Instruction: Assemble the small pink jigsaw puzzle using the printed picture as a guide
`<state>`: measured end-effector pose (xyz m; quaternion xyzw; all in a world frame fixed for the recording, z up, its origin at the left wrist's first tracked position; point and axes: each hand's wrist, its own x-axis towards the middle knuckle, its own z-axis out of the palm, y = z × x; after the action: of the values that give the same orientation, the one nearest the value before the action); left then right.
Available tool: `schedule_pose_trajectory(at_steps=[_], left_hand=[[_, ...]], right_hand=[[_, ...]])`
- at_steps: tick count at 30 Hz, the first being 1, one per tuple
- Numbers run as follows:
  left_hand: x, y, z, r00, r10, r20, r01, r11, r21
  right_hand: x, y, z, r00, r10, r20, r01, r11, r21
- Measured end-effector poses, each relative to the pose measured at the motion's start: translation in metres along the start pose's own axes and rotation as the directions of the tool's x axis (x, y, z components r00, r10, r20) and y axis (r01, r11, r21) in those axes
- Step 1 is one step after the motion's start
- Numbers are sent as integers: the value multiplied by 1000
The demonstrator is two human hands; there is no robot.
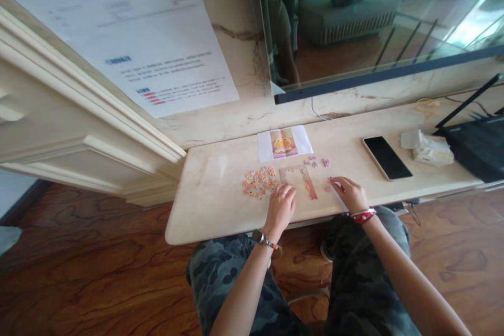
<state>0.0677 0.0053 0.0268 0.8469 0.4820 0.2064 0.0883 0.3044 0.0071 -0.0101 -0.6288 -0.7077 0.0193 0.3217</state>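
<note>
A partly assembled jigsaw puzzle [311, 187] lies on the pale ledge, with pieces along its top and right side and a bare middle. My left hand [282, 202] rests at its lower left corner, fingers curled and closed; what is under them is hidden. To the right of the puzzle my right hand [352, 195] pinches what looks like a small pinkish puzzle piece at its fingertips. A heap of loose puzzle pieces [259, 181] spreads left of the puzzle. Several purple pieces [314, 162] sit above it. Behind lies a paper with a yellow printed picture [283, 144].
A phone [387, 158] lies on the ledge [212, 189] at right, beside a white crumpled packet [429, 148] and a black router [474, 142]. A large TV screen [354, 26] hangs above. Printed sheet [157, 37] covers the wall at left. My knees are under the ledge's front edge.
</note>
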Motion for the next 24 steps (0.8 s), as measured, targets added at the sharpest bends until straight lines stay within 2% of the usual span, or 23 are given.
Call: schedule_pose_trajectory(at_steps=[5,9,14,24], left_hand=[[26,-14,-10,990,-15,-142,19,999,26],[49,-24,-26,970,-47,-239,58,998,39],[55,-31,-34,966,-63,-251,73,997,34],[50,-38,-31,958,-77,-275,89,996,31]], right_hand=[[48,-22,8,989,-138,-48,141,989,52],[82,-33,11,983,-173,-69,177,982,62],[87,-36,15,987,-151,-62,154,987,53],[88,-35,13,985,-152,-79,157,986,58]])
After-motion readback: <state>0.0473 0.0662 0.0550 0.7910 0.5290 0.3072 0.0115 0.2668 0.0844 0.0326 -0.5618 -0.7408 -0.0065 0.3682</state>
